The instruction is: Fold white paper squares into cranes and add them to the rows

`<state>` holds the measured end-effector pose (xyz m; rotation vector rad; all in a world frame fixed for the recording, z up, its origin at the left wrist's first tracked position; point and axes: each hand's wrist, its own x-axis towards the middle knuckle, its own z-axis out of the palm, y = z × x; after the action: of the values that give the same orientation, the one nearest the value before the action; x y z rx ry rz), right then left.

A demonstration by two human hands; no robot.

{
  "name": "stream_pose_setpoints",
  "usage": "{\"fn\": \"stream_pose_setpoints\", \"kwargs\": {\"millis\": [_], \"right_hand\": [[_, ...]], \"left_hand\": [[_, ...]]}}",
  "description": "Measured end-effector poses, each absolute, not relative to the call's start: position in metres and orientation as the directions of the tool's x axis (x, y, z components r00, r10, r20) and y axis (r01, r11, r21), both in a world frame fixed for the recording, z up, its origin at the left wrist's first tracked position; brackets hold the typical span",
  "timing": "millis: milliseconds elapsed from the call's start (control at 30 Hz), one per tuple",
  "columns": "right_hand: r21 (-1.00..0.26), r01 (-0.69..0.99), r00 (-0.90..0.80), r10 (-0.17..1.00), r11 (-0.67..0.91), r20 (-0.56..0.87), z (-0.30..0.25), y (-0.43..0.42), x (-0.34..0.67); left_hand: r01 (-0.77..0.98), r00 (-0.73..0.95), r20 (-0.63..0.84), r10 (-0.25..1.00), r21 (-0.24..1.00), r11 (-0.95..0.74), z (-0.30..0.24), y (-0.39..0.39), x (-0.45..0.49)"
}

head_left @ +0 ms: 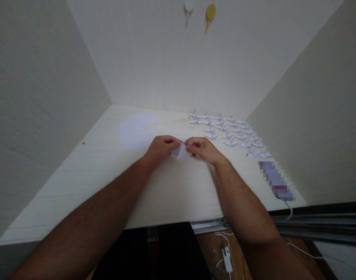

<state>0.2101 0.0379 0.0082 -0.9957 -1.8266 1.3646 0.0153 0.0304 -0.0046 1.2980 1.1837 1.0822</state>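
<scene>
Between my two hands is a small piece of folded white paper (pixel 178 151), held up just above the table. My left hand (pixel 164 147) pinches its left side between thumb and fingers. From the right, my right hand (pixel 203 148) grips its upper right corner with thumb and fingertips. Part of the paper hides behind the fingers, so its full folded shape cannot be made out. Several finished white paper cranes (pixel 230 143) stand in rows beyond my right hand. Past my left hand lies a spread of white paper sheets (pixel 137 130).
A blurred-out phone (pixel 275 181) with a cable lies at the table's right edge. Walls enclose the pale table (pixel 102 171) on three sides. A small red spot (pixel 83 143) marks its left part. Below the front edge, a power strip (pixel 227 258) lies on the floor.
</scene>
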Motion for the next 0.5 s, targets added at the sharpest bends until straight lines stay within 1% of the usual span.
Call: {"fn": "stream_pose_setpoints", "kwargs": {"millis": [67,300,500], "right_hand": [[-0.964,0.215,-0.464,0.885,0.157,0.041,0.0047,0.0395,0.2084],[-0.937,0.312,-0.287,0.956,0.155,0.063,0.0007,0.0419,0.2054],[-0.913,0.375,-0.248,0.967,0.158,0.065,0.0064,0.0388,0.2021]], "left_hand": [[0.095,0.116,-0.003,0.993,0.995,-0.008,-0.004,0.0296,0.0156],[0.08,0.09,-0.006,0.996,0.997,-0.001,0.0008,0.0259,0.0195],[0.078,0.12,-0.011,0.993,0.997,0.001,0.0002,0.0252,0.0198]]}}
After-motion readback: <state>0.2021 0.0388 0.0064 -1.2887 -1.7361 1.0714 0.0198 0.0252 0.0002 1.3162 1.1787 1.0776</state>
